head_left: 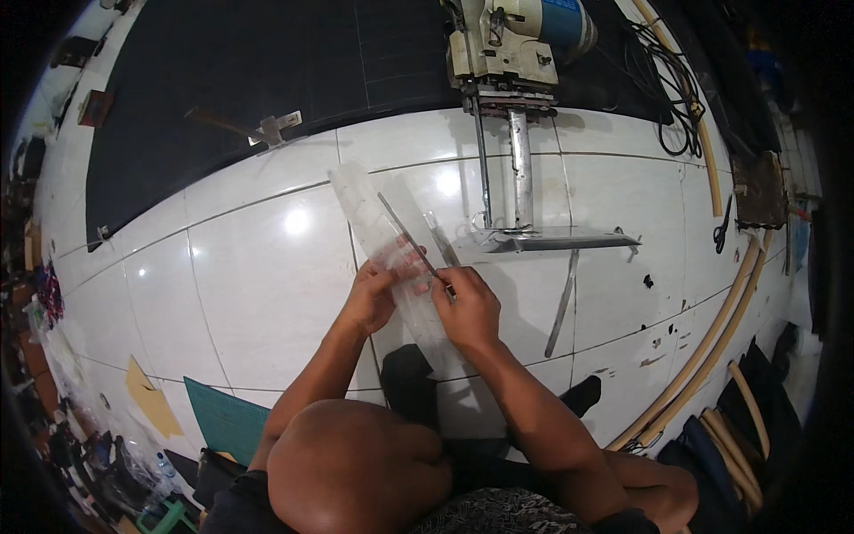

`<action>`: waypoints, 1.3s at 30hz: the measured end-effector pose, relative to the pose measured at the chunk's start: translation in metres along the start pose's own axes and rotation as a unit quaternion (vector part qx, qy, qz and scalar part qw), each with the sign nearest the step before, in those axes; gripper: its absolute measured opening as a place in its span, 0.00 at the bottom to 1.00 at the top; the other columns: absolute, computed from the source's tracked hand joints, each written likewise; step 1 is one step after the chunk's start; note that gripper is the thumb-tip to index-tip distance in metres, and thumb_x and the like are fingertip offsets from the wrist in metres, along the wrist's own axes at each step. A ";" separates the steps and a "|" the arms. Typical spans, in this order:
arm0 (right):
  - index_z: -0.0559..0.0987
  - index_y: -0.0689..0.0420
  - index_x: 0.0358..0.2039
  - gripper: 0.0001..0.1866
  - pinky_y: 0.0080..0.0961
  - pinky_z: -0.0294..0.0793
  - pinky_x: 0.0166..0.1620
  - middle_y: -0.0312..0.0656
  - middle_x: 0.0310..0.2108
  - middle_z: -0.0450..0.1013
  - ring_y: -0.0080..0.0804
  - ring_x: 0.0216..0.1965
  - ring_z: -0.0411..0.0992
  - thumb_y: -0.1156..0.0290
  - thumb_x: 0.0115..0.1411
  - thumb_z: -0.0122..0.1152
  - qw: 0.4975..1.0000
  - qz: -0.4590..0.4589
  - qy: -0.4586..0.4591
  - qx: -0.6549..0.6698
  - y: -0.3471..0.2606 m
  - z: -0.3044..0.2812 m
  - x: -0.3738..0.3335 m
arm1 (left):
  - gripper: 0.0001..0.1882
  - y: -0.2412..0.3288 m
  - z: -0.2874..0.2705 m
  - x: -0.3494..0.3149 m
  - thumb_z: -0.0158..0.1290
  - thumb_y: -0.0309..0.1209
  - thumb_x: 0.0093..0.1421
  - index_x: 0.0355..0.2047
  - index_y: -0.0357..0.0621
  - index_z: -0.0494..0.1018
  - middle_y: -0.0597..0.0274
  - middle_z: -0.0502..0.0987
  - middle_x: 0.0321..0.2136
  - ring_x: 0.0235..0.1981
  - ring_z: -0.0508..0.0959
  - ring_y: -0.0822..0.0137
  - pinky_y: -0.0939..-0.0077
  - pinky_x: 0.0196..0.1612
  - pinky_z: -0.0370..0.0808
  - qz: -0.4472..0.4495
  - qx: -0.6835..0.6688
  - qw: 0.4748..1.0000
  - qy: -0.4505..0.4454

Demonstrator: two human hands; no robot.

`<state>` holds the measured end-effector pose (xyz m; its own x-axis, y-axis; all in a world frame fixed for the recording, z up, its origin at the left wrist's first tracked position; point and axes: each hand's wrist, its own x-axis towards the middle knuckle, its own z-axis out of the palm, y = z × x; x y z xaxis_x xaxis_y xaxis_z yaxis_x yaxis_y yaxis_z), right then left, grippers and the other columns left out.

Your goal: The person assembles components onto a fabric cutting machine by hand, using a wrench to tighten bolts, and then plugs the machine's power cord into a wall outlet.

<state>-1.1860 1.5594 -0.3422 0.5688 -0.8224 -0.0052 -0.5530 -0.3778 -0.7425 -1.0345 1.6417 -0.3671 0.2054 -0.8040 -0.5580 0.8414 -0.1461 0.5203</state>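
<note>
My left hand (370,292) is closed on a long, translucent plastic sleeve (360,200) with red marks, its fingers partly behind the plastic. A thin, dark metal strip (398,224) lies slantwise across the sleeve. My right hand (469,307) pinches the strip's lower end; whether it also grips the sleeve I cannot tell. Just beyond, an electric cloth cutting machine (503,58) stands with its base plate (551,240) toward me. Near the plate, a short metal strip (440,236) lies on the tiles, and another metal strip (560,307) is right of my right hand.
Black fabric (249,71) covers the far floor, with a metal clamp (274,130) at its edge. Coiled black cable (680,98) and scissors (722,227) lie at right, beside long tan tubes (712,343). A green mat (222,414) and tan card (149,396) are at left.
</note>
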 end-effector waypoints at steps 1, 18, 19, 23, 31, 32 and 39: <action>0.79 0.57 0.34 0.07 0.33 0.76 0.34 0.40 0.29 0.75 0.39 0.29 0.75 0.72 0.54 0.64 0.998 -0.041 0.024 -0.035 -0.002 -0.001 0.001 | 0.31 0.000 0.003 -0.002 0.52 0.25 0.56 0.61 0.46 0.59 0.54 0.71 0.54 0.52 0.73 0.58 0.57 0.52 0.73 0.001 -0.011 1.000 -0.002; 0.76 0.57 0.36 0.11 0.34 0.74 0.36 0.42 0.33 0.73 0.40 0.33 0.75 0.70 0.54 0.66 0.973 0.174 -0.108 0.105 0.004 -0.006 0.003 | 0.44 0.000 0.002 -0.005 0.49 0.27 0.43 0.65 0.48 0.52 0.52 0.64 0.59 0.57 0.68 0.52 0.52 0.60 0.66 -0.001 -0.138 0.987 -0.081; 0.76 0.57 0.37 0.11 0.34 0.73 0.36 0.41 0.32 0.73 0.41 0.33 0.75 0.70 0.54 0.65 0.981 0.141 -0.110 0.074 0.004 -0.006 0.003 | 0.44 0.000 0.004 -0.006 0.50 0.27 0.45 0.66 0.49 0.51 0.52 0.64 0.59 0.57 0.68 0.52 0.52 0.60 0.66 0.003 -0.132 0.988 -0.080; 0.77 0.55 0.37 0.10 0.36 0.74 0.38 0.40 0.37 0.72 0.42 0.37 0.74 0.69 0.54 0.64 0.996 0.026 -0.085 -0.008 -0.003 -0.008 -0.001 | 0.43 -0.003 0.010 -0.007 0.53 0.30 0.51 0.67 0.50 0.48 0.52 0.62 0.60 0.59 0.66 0.52 0.52 0.61 0.64 0.010 -0.135 0.988 -0.071; 0.77 0.55 0.43 0.14 0.39 0.74 0.41 0.43 0.42 0.70 0.43 0.42 0.73 0.70 0.55 0.63 0.992 -0.050 -0.110 0.034 -0.007 -0.012 -0.011 | 0.41 -0.002 0.014 -0.008 0.52 0.26 0.57 0.68 0.51 0.45 0.50 0.60 0.61 0.59 0.66 0.51 0.51 0.62 0.63 0.010 -0.079 0.996 -0.039; 0.77 0.55 0.43 0.14 0.39 0.74 0.41 0.43 0.41 0.71 0.43 0.42 0.73 0.71 0.55 0.63 0.993 -0.034 -0.110 0.035 -0.006 -0.011 -0.011 | 0.41 -0.004 0.012 -0.007 0.52 0.26 0.57 0.68 0.51 0.45 0.50 0.60 0.61 0.60 0.66 0.51 0.51 0.62 0.62 0.010 -0.075 0.996 -0.039; 0.75 0.57 0.39 0.10 0.42 0.71 0.42 0.47 0.35 0.70 0.46 0.39 0.71 0.69 0.57 0.60 0.993 0.029 -0.093 0.062 -0.006 -0.001 -0.014 | 0.47 -0.010 0.017 -0.008 0.58 0.34 0.55 0.68 0.49 0.42 0.47 0.58 0.63 0.63 0.62 0.50 0.49 0.64 0.57 0.025 -0.036 0.999 -0.006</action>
<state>-1.1915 1.5722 -0.3370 0.6473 -0.7441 -0.1655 -0.5152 -0.2670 -0.8144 -1.0532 1.6399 -0.3572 0.2436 -0.8159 -0.5244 0.8643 -0.0628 0.4991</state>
